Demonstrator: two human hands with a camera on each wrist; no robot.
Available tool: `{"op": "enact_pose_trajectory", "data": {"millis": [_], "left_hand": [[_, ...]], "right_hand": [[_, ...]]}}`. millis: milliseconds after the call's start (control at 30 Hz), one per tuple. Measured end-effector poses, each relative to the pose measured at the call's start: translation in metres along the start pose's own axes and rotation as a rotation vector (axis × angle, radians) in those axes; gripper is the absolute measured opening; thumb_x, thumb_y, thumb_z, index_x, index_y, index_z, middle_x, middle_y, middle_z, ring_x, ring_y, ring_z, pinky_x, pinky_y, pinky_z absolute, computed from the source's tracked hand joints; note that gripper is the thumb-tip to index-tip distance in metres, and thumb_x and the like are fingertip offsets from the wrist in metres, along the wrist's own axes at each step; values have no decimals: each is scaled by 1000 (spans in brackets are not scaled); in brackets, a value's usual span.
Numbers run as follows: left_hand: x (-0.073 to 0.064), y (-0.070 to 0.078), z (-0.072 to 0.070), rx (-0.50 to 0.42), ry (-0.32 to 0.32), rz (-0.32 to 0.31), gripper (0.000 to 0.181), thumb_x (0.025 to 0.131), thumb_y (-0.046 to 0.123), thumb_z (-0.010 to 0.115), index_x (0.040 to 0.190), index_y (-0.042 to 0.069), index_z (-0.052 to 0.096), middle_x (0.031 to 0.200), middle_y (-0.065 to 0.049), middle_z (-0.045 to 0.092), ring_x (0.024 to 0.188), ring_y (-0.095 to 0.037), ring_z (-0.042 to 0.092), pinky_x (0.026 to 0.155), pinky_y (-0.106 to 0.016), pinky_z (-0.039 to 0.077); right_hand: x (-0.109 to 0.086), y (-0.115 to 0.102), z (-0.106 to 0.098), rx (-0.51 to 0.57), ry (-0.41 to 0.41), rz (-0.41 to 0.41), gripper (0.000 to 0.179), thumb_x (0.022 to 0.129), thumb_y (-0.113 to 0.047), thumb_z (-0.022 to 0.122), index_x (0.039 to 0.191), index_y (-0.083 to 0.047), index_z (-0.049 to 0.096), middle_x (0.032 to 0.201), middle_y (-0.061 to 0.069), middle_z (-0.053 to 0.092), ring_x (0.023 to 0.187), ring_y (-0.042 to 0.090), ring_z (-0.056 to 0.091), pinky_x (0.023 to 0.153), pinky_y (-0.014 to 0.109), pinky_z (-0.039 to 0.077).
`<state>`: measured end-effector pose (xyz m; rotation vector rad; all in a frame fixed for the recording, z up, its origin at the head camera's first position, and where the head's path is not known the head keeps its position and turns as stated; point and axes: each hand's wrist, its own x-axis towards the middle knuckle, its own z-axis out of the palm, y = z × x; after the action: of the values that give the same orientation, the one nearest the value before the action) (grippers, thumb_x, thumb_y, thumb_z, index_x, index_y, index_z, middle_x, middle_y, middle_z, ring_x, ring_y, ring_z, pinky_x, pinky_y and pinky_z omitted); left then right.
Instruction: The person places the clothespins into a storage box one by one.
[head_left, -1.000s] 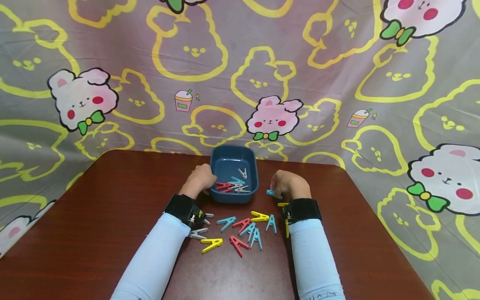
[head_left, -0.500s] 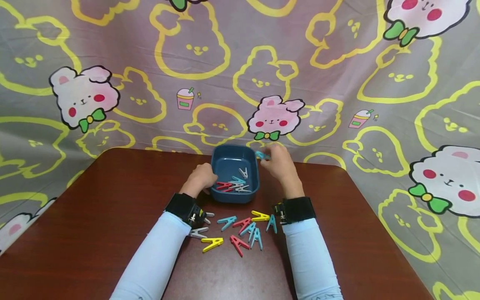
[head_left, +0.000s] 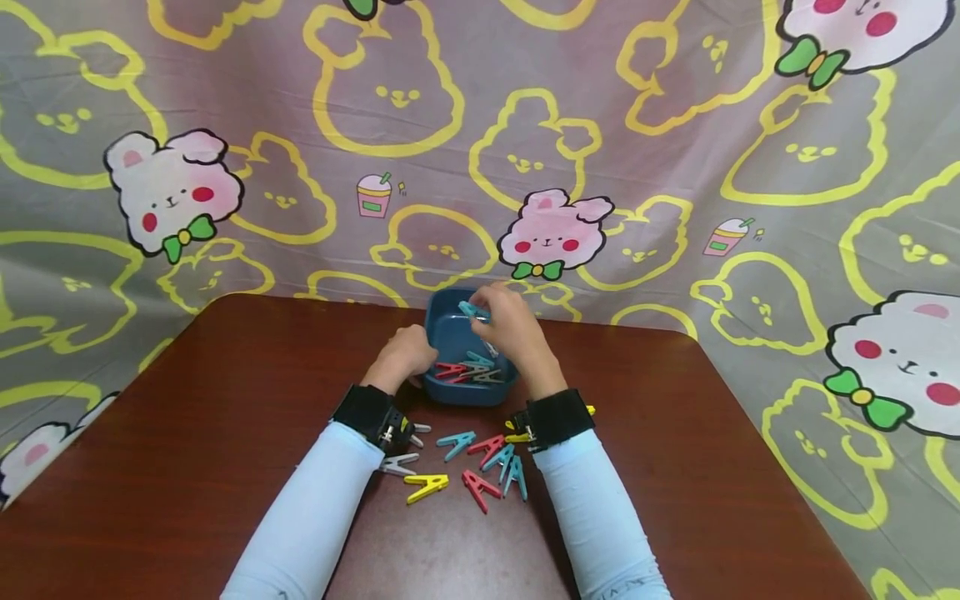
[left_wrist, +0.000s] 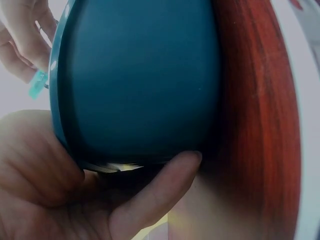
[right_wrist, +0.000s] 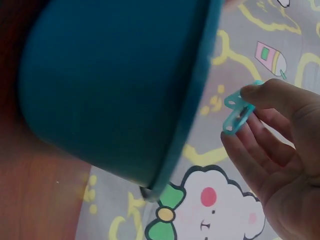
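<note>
In the head view, my left hand (head_left: 406, 353) grips the near left side of a dark blue plastic box (head_left: 457, 395). The left wrist view has its thumb (left_wrist: 167, 192) against the box's outer wall. Above the box, my right hand (head_left: 512, 323) pinches a light blue clothespin (head_left: 471, 309) between thumb and fingers, and the right wrist view also gives this clothespin (right_wrist: 238, 111) above the rim. Inside the box lie several clothespins, among them a red one (head_left: 450, 369) and a blue one (head_left: 477, 359). My right hand hides part of the box's far right side.
On the brown table (head_left: 247, 400), several loose clothespins lie in front of the box, such as a yellow one (head_left: 427, 486), a red one (head_left: 480, 488) and a grey one (head_left: 400, 462). Some are partly under my wrists. A patterned curtain (head_left: 427, 183) hangs behind the table.
My right hand has lifted a light blue clothespin off the table right of the box and carried it up and left over the box. The left hand has stayed at the box.
</note>
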<state>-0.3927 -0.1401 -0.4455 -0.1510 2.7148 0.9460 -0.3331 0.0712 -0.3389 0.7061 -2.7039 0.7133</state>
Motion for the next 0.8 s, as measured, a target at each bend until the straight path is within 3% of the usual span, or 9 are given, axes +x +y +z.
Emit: {"op": "enact_pose_trajectory", "data": {"millis": [233,300,533,633,800], "left_hand": [[-41,19,-11,8,-7,14,42,109,18,59,139,-11,59,111,-25,71,75,-32,80,71,-44,69],[-40,20,-11,9,-10,18,41,109,18,59,138,-11,59,110,-25,71,76,-33,80,72,-44,69],[9,-3,3,10,-23,6,39,108,27,62,132,-5,64,103,-19,71,70,-30,79,63,-43,67],[8,-1,1,15,-30,5,40,108,29,63,131,-4,64,102,-18,71,70,-30,79,63,-44,67],[-15,9,-7,23,-39,24,37,109,22,59,131,-8,63,100,-21,69,72,-32,79,67,-45,67]], "right_hand": [[4,2,11,-50,-120,37,30,101,-14,77,129,-4,76,126,15,76,118,30,72,106,44,63],[4,2,13,-54,-143,39,29,101,-14,77,129,-4,76,127,14,75,120,29,73,107,44,63],[6,2,22,-103,-169,2,25,100,-10,78,124,-7,78,124,13,75,115,28,75,102,42,65],[6,3,28,-119,-167,-2,23,100,-10,78,122,-8,78,123,12,75,113,28,75,99,43,65],[8,5,37,-114,-164,-21,24,100,-8,78,124,-9,78,123,12,74,117,30,73,98,43,65]]}}
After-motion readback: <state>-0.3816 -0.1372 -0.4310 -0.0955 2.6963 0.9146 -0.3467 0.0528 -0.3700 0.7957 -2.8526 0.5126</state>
